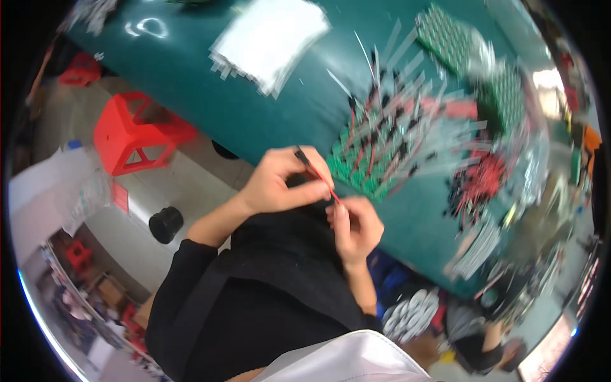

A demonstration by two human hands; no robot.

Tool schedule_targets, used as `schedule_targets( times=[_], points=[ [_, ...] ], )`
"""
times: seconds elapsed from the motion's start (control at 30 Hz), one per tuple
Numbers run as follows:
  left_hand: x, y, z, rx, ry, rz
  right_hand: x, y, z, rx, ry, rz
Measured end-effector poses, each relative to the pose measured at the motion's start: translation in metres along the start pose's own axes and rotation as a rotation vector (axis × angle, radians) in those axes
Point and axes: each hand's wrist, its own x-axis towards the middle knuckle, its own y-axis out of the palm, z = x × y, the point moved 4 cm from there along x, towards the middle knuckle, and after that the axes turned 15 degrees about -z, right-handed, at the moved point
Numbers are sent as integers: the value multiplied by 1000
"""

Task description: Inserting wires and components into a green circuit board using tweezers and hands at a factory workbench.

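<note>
A short red and black wire lead (pixel 323 180) is pinched between my two hands, just off the near edge of the green table. My left hand (pixel 286 181) grips it near its black end, which pokes up past the fingers. At its other end, the fingertips of my right hand (pixel 354 228) are closed on the red part. Just beyond my hands lies a panel of green circuit boards (pixel 363 172) with many red and black wires and clear strips standing up from it. Motion blur hides the finer detail.
White sheets or bags (pixel 270 41) lie piled at the table's far side. More green boards (pixel 445 38) and a bundle of red and black wires (pixel 480 181) sit to the right. A red stool (pixel 130 130) and a black bin (pixel 166 225) stand left. Another person (pixel 477 347) is at lower right.
</note>
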Motion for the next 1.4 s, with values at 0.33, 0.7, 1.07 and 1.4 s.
schedule_targets(
  times=[0.33, 0.7, 1.07, 1.4],
  points=[
    [-26, 30, 1, 156, 10, 39, -3, -16, 2, -18, -187, -43],
    [-12, 20, 13, 441, 103, -206, -14, -64, -9, -274, -129, -264],
    [-4, 24, 12, 533, 288, -224, -12, -65, -19, -241, -145, -321],
    [-10, 22, 15, 520, 335, -201, -13, -66, -17, -237, -166, -347]
  ],
)
